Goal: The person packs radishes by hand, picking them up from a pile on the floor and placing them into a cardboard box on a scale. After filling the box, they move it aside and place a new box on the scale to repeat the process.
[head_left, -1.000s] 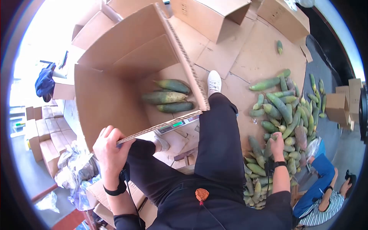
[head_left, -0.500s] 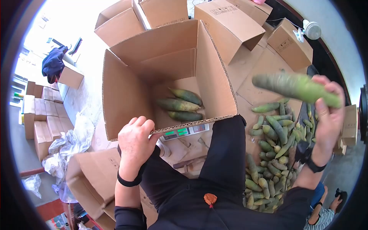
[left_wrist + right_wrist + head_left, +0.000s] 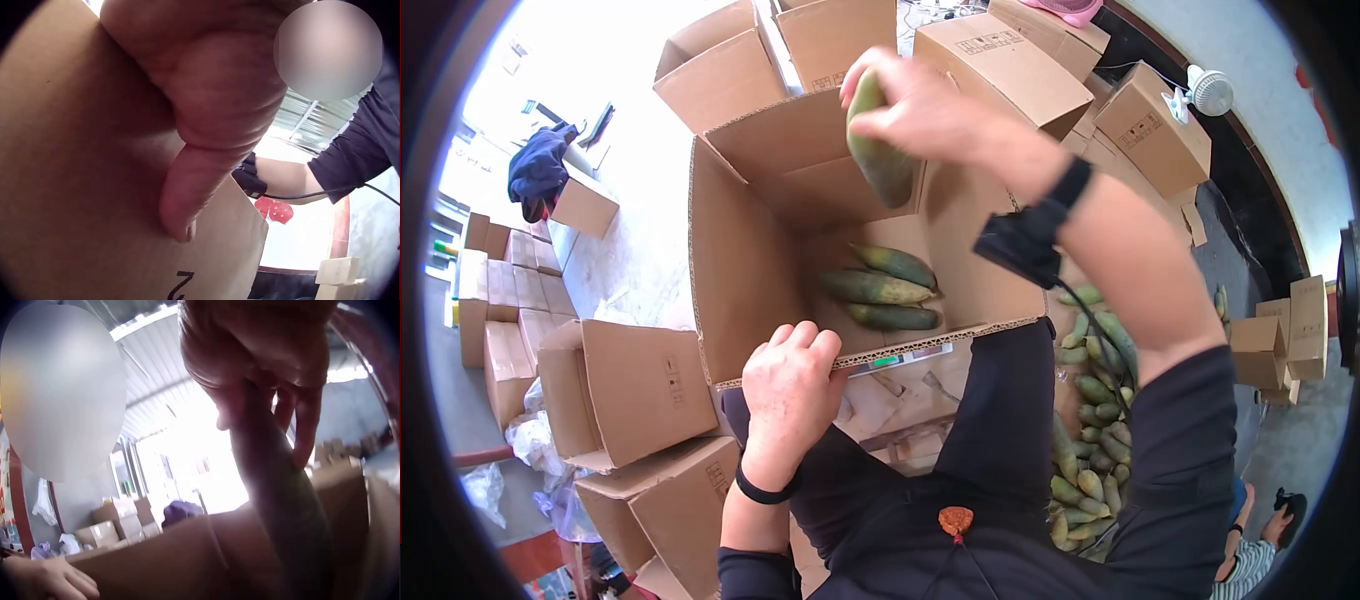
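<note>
My right hand (image 3: 920,105) grips a long green radish (image 3: 882,150) by its upper end, over the far side of an upright cardboard box (image 3: 735,240). In the right wrist view, fingers and thumb wrap the top of that radish (image 3: 275,469), which hangs down inside the box. Three more green radishes (image 3: 885,290) lie side by side on the box's floor. My left hand (image 3: 792,385) holds the box's near edge, fingers over the rim. Against the outer wall (image 3: 81,187) lies the left thumb (image 3: 194,187) in the left wrist view.
Under the box's near edge shows a scale with a lit green display (image 3: 887,361). A heap of green radishes (image 3: 1100,450) covers the floor at my right. Other cardboard boxes (image 3: 1000,65) stand behind and at left (image 3: 640,390). Another person (image 3: 1265,545) sits at lower right.
My right hand went to the heap, lifted a green radish and swung it left over the box. The left hand has kept its hold on the box edge.
</note>
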{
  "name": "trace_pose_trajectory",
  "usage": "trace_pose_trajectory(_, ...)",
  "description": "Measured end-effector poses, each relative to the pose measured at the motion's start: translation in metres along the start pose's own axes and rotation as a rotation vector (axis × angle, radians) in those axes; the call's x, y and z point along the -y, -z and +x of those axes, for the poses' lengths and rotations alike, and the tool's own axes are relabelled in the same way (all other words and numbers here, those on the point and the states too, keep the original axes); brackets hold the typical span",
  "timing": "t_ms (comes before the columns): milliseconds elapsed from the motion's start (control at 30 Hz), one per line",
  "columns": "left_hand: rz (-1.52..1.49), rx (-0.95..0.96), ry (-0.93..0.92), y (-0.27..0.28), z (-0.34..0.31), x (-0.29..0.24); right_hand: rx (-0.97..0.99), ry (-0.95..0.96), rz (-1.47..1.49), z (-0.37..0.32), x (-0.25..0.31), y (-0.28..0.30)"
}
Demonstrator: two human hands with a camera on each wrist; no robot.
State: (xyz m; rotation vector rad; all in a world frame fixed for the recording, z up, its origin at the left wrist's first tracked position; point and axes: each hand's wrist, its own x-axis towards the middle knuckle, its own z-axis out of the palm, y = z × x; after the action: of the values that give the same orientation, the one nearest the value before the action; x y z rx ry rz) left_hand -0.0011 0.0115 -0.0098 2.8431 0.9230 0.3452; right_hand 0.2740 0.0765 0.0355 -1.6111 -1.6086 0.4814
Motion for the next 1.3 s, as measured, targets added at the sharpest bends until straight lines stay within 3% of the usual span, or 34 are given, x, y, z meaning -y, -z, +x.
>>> trace_pose_trajectory(133, -0.008, 0.004, -0.007, 0.001, -0.001, 0.001, 0.219, -0.033, -0.283, 0.017, -0.061, -0.082)
trace_pose_trajectory(267, -0.020, -0.006, 0.000, -0.002, -0.002, 0.000, 0.318, -0.244, -0.215, 0.010, -0.107, -0.132)
trace_pose_trajectory(400, -0.008, 0.032, 0.000, -0.002, -0.002, 0.001, 0.416, -0.217, -0.243, -0.010, -0.137, -0.156)
trace_pose_trajectory(567, -0.006, 0.049, 0.000, -0.002, -0.004, -0.001, 0.530, -0.371, -0.318, -0.028, -0.126, -0.154)
trace_pose_trajectory(733, 0.017, 0.047, -0.001, -0.003, -0.004, 0.000, 0.494, -0.286, -0.618, -0.015, -0.113, -0.157)
trace_pose_trajectory(800, 0.012, 0.043, 0.006, -0.002, -0.001, 0.001, 0.370, -0.418, -0.416, -0.002, -0.111, -0.159)
trace_pose_trajectory(900, 0.003, 0.044, 0.022, -0.001, 0.002, 0.000, 0.393, -0.350, -0.315, 0.028, -0.092, -0.138)
trace_pose_trajectory(1000, 0.022, 0.040, 0.034, -0.002, 0.006, -0.001, 0.407, 0.017, -0.319, 0.050, -0.059, -0.097)
trace_pose_trajectory(1100, 0.030, 0.057, 0.054, -0.002, 0.011, -0.004, 0.362, -0.043, 0.128, 0.014, -0.005, -0.021)
trace_pose_trajectory(1167, 0.024, 0.030, 0.065, -0.005, 0.009, -0.005, 0.253, -0.022, 0.193, -0.025, 0.009, 0.023)
trace_pose_trajectory(1300, 0.024, 0.037, 0.071, -0.006, 0.006, -0.011, -0.001, -0.148, 0.261, -0.112, -0.032, 0.079)
